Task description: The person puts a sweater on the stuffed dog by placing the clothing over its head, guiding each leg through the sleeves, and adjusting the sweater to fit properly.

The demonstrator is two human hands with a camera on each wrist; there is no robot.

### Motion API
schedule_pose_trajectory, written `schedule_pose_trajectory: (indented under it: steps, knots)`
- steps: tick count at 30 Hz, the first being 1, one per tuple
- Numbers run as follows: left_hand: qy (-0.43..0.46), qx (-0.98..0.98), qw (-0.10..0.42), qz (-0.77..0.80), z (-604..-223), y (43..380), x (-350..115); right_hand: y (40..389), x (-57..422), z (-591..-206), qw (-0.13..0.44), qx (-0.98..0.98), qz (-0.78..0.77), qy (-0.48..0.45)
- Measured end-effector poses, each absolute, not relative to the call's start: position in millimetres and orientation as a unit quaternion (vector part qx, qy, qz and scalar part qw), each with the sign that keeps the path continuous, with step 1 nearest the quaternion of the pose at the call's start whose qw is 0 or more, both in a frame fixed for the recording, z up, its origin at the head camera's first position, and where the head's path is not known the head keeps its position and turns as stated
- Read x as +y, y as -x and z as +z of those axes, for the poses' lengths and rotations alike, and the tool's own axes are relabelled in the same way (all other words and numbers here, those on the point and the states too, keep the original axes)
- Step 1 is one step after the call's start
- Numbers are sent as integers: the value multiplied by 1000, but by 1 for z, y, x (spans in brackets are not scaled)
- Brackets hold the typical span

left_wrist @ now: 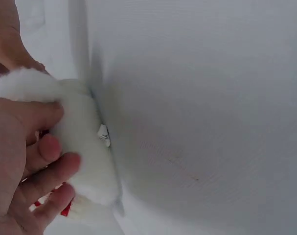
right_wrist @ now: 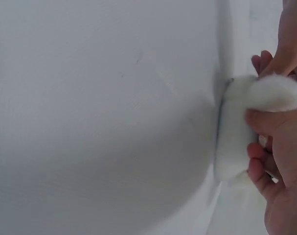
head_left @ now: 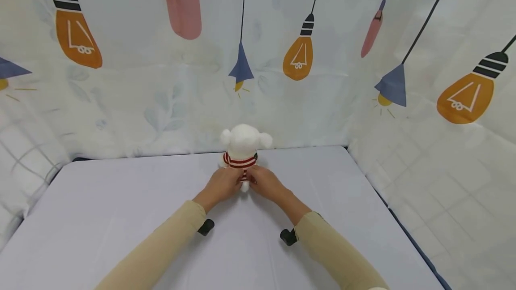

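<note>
A white plush toy [head_left: 243, 140] with round ears and a red-and-white striped top sits upright near the back of the table. My left hand [head_left: 223, 184] grips its lower body on the left side. On the other side, my right hand [head_left: 266, 184] holds it, with thumb and fingertips pressed into the fur. A white tail-like tuft [head_left: 245, 186] shows between the hands. The left wrist view gives a close look at the plush's white lower part [left_wrist: 92, 156], down at the table surface, with a small printed tag [left_wrist: 104, 135] at its edge. Striped cloth is mostly covered by fingers.
The table [head_left: 121, 218] has a pale cloth cover. Right behind the toy hangs a white curtain [head_left: 193, 106] printed with lamps and bulbs, which continues along both sides. Small black cylinders [head_left: 288, 237] stick out beneath the sleeves.
</note>
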State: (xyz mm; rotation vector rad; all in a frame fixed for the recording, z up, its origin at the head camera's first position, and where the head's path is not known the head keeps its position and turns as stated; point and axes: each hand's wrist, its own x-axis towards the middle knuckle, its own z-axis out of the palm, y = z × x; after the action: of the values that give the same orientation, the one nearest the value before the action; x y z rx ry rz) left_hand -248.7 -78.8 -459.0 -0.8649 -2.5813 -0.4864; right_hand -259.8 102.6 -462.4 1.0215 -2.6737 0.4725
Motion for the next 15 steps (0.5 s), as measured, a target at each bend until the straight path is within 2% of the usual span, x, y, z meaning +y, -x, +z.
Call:
schedule_pose_trajectory:
  steps: [4,7,11,15]
  knots:
    - [305,-912,229,-151,-458,251,-83,260,105,-459,142,-916,162,-340]
    - [311,-906,236,-163,-455,253,-85,261,107,-455,141,-912,183,-338]
    - [308,-914,196,-174,-450,251,-86,263,106,-450,105,-917,183,-340]
    - [297,-933,125,-158,-449,249,-87,264,105,-448,44,-925,175,-334]
